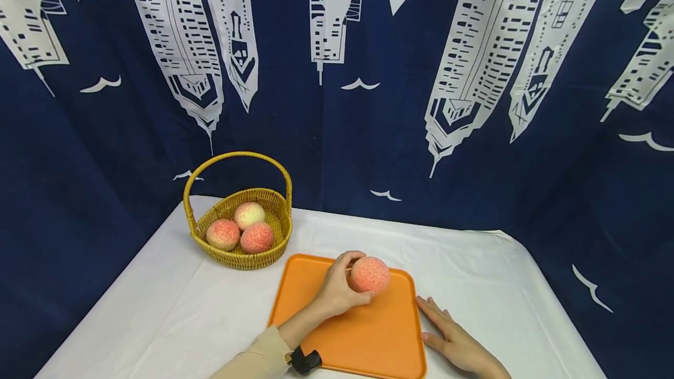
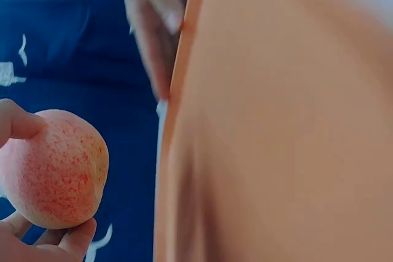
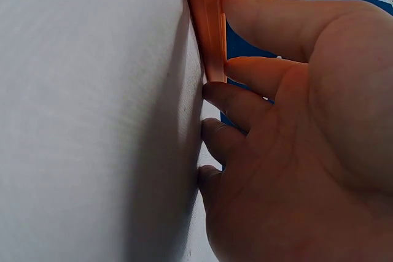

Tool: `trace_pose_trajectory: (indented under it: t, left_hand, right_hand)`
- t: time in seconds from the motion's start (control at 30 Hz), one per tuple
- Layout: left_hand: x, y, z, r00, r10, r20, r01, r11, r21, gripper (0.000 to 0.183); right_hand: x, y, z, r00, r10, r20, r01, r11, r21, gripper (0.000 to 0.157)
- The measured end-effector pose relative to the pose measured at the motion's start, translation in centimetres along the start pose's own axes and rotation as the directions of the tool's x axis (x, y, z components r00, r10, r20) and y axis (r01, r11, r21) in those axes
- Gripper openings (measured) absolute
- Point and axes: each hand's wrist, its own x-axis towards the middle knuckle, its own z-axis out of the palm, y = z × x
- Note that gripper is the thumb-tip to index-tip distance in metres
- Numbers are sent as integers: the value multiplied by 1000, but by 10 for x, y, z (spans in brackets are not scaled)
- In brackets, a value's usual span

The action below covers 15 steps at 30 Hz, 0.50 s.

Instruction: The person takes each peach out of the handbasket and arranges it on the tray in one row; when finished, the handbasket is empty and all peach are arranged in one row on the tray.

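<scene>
My left hand (image 1: 339, 288) grips a pinkish-red peach (image 1: 370, 275) between thumb and fingers, above the orange tray (image 1: 368, 338). In the left wrist view the same peach (image 2: 58, 170) shows a speckled skin, with the thumb on one side and fingertips on the other. My right hand (image 1: 458, 338) lies at the tray's right edge, fingers extended. Its thumb and index fingertip touch the orange rim (image 3: 212, 23) in the right wrist view, while the other fingertips rest on the white cloth.
A yellow wicker basket (image 1: 231, 259) with a tall handle stands at the back left of the white-covered table (image 1: 158, 314). It holds one paler peach (image 1: 250, 216) and two redder ones. Behind hangs a dark blue curtain (image 1: 326, 151) printed with white buildings.
</scene>
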Motion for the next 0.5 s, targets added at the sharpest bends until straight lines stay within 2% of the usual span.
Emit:
trace_pose_trajectory:
  t: [0.2, 0.33, 0.5]
  left_hand:
    - [-5, -3, 37, 993, -40, 111, 37, 999, 30, 67]
    - [-8, -6, 52, 986, -73, 148, 64, 996, 65, 68]
    - [-7, -11, 60, 987, -74, 145, 67, 996, 52, 68]
  right_hand:
    - [-1, 1, 0, 999, 37, 13, -37, 999, -4, 65]
    - [-1, 3, 1, 1000, -29, -5, 29, 1000, -11, 63]
    - [-1, 4, 2, 994, -99, -44, 99, 995, -18, 61]
